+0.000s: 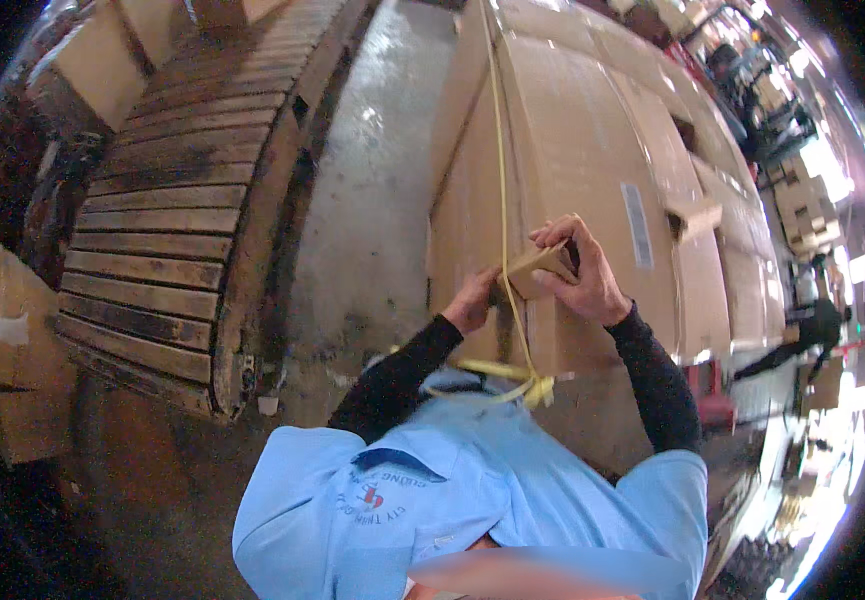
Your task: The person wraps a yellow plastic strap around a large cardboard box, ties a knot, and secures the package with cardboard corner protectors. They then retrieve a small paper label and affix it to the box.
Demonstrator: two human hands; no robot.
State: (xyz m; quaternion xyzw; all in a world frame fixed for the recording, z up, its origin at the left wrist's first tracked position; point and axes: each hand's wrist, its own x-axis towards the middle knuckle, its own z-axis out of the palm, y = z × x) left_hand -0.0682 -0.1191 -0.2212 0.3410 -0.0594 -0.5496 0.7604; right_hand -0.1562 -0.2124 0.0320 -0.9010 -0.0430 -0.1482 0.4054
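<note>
While a big block of stacked cardboard boxes (592,130) fills the middle and right of the scene, a slatted wooden platform (167,210) runs from near to far on the left, with a strip of grey floor (372,170) between the two. At the near side is the wearer's light blue shirt (432,480), black sleeves reaching toward the boxes. A torn carton (27,345) sits at the near left, beside the platform; well apart on the right is another person (817,325) in dark clothing. A thin yellow strap (500,150) runs from the far side down along the stack to a yellow bundle (542,390) near the shirt. The right hand (590,275) holds a small folded cardboard piece (530,278), thumb on the near side and fingers curled over the far side. That piece is at the stack's near left corner, its left end close against the strap. The left hand (470,302) is at that end, fingertips partly hidden, so its grip cannot be told. A pale label (636,225) marks the box beyond the right hand.
</note>
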